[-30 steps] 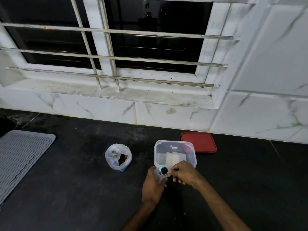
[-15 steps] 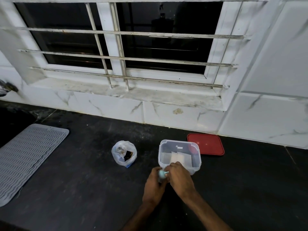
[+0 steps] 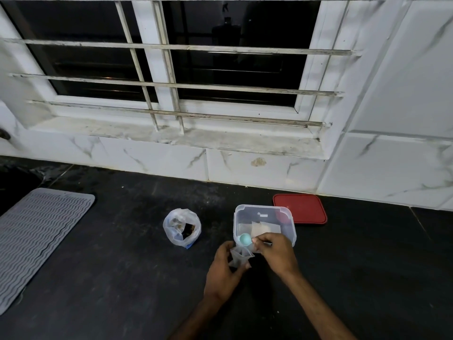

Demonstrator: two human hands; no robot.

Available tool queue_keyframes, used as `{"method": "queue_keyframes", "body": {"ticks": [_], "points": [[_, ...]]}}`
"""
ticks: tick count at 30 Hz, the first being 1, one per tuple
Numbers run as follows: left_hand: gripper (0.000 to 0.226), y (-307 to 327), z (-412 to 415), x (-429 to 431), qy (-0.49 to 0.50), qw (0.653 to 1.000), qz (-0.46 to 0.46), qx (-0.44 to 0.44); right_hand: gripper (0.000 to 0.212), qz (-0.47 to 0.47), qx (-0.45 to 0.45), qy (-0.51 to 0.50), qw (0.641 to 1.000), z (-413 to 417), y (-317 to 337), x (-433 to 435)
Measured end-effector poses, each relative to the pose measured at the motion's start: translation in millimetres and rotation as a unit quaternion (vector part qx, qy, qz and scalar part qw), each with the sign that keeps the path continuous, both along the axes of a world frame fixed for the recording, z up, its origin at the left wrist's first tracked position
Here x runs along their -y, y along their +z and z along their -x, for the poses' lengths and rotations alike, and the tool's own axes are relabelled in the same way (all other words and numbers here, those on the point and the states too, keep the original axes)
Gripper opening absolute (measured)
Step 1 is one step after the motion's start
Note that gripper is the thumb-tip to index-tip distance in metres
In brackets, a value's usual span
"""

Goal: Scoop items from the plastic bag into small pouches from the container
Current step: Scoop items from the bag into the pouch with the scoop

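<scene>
A small clear plastic bag (image 3: 182, 227) with dark and brownish items stands open on the black counter. To its right sits a clear plastic container (image 3: 288, 217) holding pale flat pouches (image 3: 263, 228). In front of the container my left hand (image 3: 224, 273) grips a small translucent pouch (image 3: 239, 256), mouth up. My right hand (image 3: 275, 253) pinches the handle of a small teal scoop (image 3: 245, 239), its bowl just above the pouch's mouth. The scoop's contents cannot be made out.
A red lid (image 3: 301, 209) lies flat behind the container by the tiled wall. A grey ribbed mat (image 3: 34, 239) covers the counter's left side. A barred window and its sill (image 3: 171, 137) run along the back wall.
The camera tilted up a little. The scoop's bowl has lifted from the pouch mouth and now sits above it. My left hand still holds the pouch.
</scene>
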State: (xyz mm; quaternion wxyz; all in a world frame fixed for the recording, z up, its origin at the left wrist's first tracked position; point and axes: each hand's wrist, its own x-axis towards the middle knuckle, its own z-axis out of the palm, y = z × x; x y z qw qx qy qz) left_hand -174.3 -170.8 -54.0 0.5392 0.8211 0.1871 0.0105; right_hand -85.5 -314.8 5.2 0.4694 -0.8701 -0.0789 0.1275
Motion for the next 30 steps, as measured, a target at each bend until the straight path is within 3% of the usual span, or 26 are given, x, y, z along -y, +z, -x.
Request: {"method": "queue_keyframes", "body": {"ticks": [3, 5, 10, 14, 17, 23, 30], "points": [[0.078, 5, 4, -13, -0.005, 1.0, 0.0, 0.016, 0.011, -0.043, -0.018, -0.007, 0.999, 5, 11, -10], [0.069, 8, 7, -27, 0.022, 0.999, 0.011, 0.042, 0.013, -0.059, -0.02, 0.001, 0.998, 10, 19, -24], [0.032, 27, 12, -78, 0.25, 0.96, -0.006, 0.128, 0.01, -0.043, -0.037, 0.047, 0.997, 20, 23, -84], [0.047, 26, 4, -127, 0.349, 0.933, 0.013, 0.089, 0.012, 0.029, -0.005, 0.089, 0.996, 21, 12, -134], [0.055, 11, -11, -155, 0.323, 0.944, 0.071, 0.017, 0.013, 0.094, 0.007, 0.099, 0.991, 16, 1, -169], [0.027, -8, -30, -176, 0.264, 0.957, 0.111, -0.04, 0.014, 0.191, -0.014, 0.066, 0.979, -1, -25, -205], [0.027, -8, -34, -184, 0.187, 0.979, 0.078, -0.023, 0.025, 0.131, -0.094, 0.045, 0.986, -7, -41, -220]]}}
